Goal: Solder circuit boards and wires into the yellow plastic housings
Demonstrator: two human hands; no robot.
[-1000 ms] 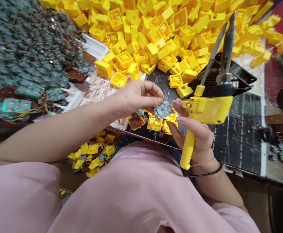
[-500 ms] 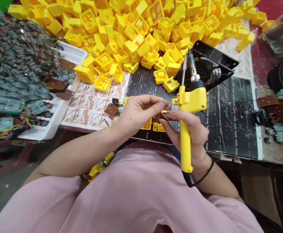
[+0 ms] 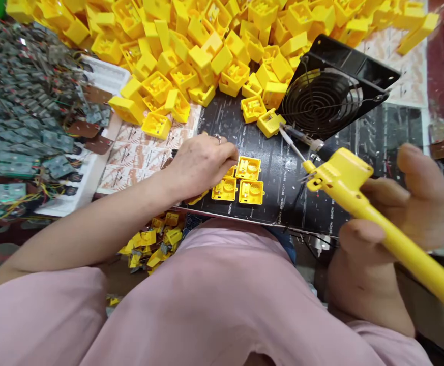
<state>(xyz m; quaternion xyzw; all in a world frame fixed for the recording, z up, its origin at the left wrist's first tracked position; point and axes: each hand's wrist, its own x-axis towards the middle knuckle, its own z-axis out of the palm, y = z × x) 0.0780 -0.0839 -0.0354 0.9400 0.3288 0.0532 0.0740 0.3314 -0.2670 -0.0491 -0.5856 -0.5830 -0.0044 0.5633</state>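
Observation:
My left hand [image 3: 202, 163] rests knuckles-up on the black mat [image 3: 278, 173], fingers curled down over the left end of a small group of yellow housings [image 3: 244, 182]. What its fingertips hold is hidden. My right hand [image 3: 397, 218] is close to the camera and grips the handle of a yellow soldering gun [image 3: 346, 178]. The gun's metal tip [image 3: 285, 133] points up-left toward a loose yellow housing [image 3: 269, 123] and hangs above the mat, right of the group.
A large heap of yellow housings [image 3: 206, 46] covers the back of the table. A black fan [image 3: 321, 96] stands tilted at the back right. Green circuit boards with wires [image 3: 23, 101] are piled on the left. Yellow scraps [image 3: 149, 246] lie below the table edge.
My hands have parted. The left went down to the housings on the mat. The right swung toward the camera with the soldering gun, whose tip now points left instead of up.

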